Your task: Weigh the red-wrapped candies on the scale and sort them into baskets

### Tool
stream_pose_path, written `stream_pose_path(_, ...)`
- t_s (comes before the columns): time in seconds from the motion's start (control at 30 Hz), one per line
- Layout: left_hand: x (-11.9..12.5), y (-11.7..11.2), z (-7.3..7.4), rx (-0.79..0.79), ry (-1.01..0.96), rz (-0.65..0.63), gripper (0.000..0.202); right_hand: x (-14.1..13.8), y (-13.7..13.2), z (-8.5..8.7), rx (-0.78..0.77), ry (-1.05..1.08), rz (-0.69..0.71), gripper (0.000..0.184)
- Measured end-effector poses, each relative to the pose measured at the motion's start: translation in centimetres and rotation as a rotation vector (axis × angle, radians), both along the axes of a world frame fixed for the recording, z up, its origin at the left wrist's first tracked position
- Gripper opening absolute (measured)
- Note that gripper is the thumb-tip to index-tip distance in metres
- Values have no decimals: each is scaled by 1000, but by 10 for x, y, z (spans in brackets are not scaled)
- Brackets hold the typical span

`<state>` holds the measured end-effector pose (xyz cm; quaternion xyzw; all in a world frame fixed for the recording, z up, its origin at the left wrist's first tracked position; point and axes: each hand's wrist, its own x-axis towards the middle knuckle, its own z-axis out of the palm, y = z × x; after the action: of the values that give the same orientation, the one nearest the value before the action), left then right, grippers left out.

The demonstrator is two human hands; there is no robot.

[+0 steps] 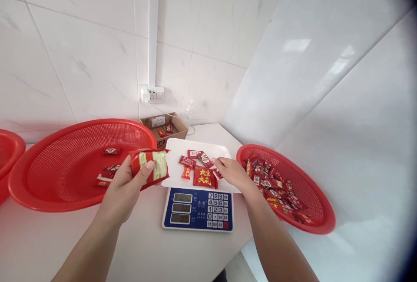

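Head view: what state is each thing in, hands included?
Left hand: closed on red packet
Right hand: fingertips at small packet, grip unclear
White tray: on scale, bearing packets
Scale: digits displayed
Left basket: few packets visible
Right basket: many packets inside
Far-left basket: partly out of frame
Cardboard box: open-topped, packets inside
Plug: in wall socket

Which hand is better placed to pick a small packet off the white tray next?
Probably the right hand: its fingers are over the white tray, at the small packets, while the left hand is gripping a red-and-cream packet.
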<state>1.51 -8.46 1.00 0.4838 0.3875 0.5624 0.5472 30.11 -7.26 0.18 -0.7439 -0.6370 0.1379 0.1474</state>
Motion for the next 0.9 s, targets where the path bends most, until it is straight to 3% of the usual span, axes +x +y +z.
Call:
stream_pose_path(0.13, 0, 0, 1, 0, 2, 30, 41, 8, -26, -5, 190, 315, -79, 47)
stream_pose_path(0.27, 0, -1, 3, 16, -8, 53, 38, 19, -54, -21, 331, 831, -226, 43)
stream_pose_path(0.37, 2, -1, 3, 21, -14, 42, 40, 25, -69, -29, 327, 1319, -209, 35)
stream_pose_path(0.47, 5, -1, 2, 18, -17, 20, 39, 26, -76, -29, 282, 1614, -175, 28)
stream_pose_path(0.63, 7, -1, 0, 14, -6, 5, 35, 21, -76, -29, 229, 1770, -200, 26)
stream_pose_path(0.9, 5, 0, 1, 21, -11, 34, 37, 10, -79, -39, 262, 1728, -225, 32)
